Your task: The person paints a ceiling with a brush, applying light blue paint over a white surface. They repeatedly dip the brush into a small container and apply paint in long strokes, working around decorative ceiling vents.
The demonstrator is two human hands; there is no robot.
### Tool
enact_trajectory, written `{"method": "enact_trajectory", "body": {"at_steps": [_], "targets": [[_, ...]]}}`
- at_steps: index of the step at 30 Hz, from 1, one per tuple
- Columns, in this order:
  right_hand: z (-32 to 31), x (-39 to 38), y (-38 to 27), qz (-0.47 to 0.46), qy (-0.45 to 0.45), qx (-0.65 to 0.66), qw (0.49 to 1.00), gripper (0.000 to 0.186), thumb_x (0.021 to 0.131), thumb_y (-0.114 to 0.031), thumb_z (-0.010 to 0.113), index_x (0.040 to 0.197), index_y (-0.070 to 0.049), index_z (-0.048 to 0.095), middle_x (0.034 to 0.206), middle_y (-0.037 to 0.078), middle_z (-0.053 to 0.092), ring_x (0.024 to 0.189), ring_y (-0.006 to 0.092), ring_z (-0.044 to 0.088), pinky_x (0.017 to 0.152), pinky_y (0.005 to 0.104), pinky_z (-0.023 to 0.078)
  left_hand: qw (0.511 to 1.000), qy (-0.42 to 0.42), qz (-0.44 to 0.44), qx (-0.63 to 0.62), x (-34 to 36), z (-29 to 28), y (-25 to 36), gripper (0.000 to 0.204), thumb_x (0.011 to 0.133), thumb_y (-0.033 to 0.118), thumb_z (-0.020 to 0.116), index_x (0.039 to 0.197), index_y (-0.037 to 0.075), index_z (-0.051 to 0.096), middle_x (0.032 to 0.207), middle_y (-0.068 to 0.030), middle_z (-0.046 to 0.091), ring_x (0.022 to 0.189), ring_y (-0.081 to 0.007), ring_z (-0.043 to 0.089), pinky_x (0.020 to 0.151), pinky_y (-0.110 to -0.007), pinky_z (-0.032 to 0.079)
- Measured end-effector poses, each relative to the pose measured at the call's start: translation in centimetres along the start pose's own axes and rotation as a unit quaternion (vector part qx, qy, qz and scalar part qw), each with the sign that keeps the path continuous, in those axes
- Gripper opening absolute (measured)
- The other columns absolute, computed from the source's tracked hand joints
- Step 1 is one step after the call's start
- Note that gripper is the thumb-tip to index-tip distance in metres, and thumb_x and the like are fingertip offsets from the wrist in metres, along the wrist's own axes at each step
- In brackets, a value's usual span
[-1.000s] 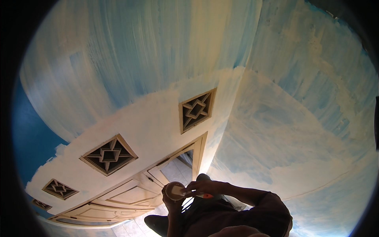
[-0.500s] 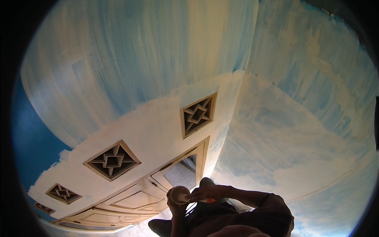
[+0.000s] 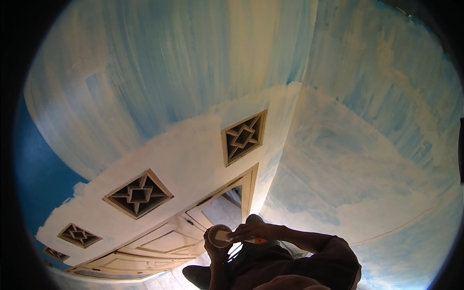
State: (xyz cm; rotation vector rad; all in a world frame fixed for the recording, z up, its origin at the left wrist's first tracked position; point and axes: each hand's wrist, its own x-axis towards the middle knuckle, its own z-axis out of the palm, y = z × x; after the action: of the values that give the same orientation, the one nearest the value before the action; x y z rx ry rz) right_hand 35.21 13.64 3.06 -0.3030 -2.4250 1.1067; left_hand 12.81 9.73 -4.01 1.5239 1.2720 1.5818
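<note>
Low in the view, my left hand (image 3: 212, 245) is wrapped round a small round container (image 3: 220, 228) with pale contents, held below my chin. My right hand (image 3: 240, 234) grips a paintbrush (image 3: 258, 239) with a red-orange part on its handle; the brush's pale end reaches into the container's mouth. Both hands are dark against the light behind, so finger detail is hard to make out.
Streaky blue and cream painted walls (image 3: 367, 145) meet at a corner. One wall has deep-blue paint (image 3: 38, 159), several square lattice vents (image 3: 244, 137) and a cream doorway (image 3: 159, 241) with panelled doors. A pale tiled floor (image 3: 170, 279) shows past my body.
My hands dipped slightly lower half a second ago and are now a little higher again, still holding container and brush together. The surroundings shifted slightly with my head.
</note>
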Motion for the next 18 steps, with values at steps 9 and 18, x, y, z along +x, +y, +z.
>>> {"method": "enact_trajectory", "body": {"at_steps": [9,18], "targets": [[0.5,0.2,1.3,0.000,-0.032,-0.050,0.998,0.051,0.098,-0.011,0.050,0.148,-0.010,0.044,0.152,0.013,0.043,0.131,0.0328,0.048,0.111,0.0430,0.041,0.998,0.013,-0.019,0.061,0.3,-0.6,0.3,0.072,0.061,0.027,0.096,0.117,0.003,0.058,0.110,-0.0113,0.066,0.097,-0.0260,0.068,0.084,-0.037,0.057],[0.7,-0.1,-0.1,0.139,-0.013,0.100,0.985,0.038,0.096,-0.011,0.053,0.134,-0.007,0.060,0.143,0.011,0.054,0.125,0.0278,0.055,0.106,0.0360,0.045,0.988,-0.023,-0.119,-0.094,-1.1,-0.9,-1.1,0.077,0.060,0.028,0.094,0.124,0.006,0.058,0.121,-0.0104,0.063,0.113,-0.0236,0.063,0.097,-0.038,0.051]]}}
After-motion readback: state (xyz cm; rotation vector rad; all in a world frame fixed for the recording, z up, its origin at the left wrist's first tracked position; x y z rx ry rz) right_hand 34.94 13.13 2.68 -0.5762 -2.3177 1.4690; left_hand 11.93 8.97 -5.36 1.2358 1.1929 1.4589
